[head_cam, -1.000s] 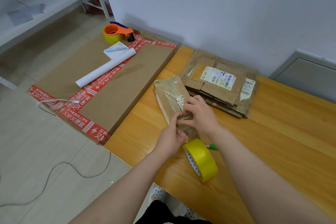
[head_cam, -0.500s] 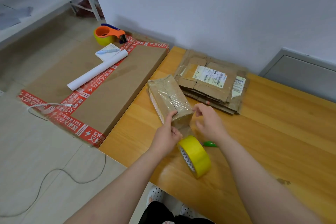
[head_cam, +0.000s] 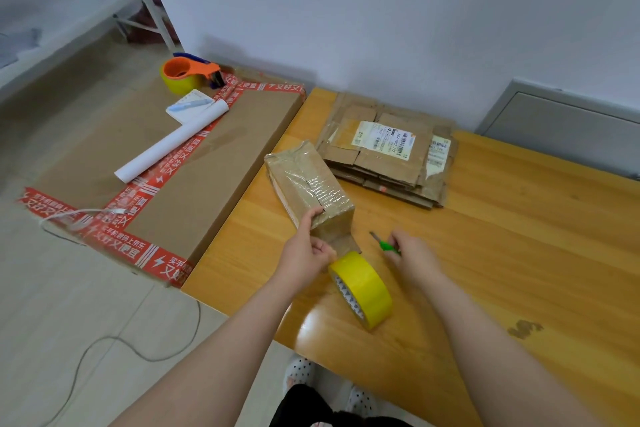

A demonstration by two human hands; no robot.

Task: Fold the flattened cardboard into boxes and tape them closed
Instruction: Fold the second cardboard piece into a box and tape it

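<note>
Right hand (head_cam: 412,258) is shifting from box (head_cam: 308,180) to cutter (head_cam: 385,246).
Left hand (head_cam: 304,255) is gripping the box end; right fingers (head_cam: 398,242) are pinching the cutter beside it, probably for cutting tape (head_cam: 367,284).

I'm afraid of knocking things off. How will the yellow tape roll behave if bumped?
The yellow tape roll stands on edge, so it would likely roll or tip over. The tape strip that seems to join it to the box may hold it back.
</note>
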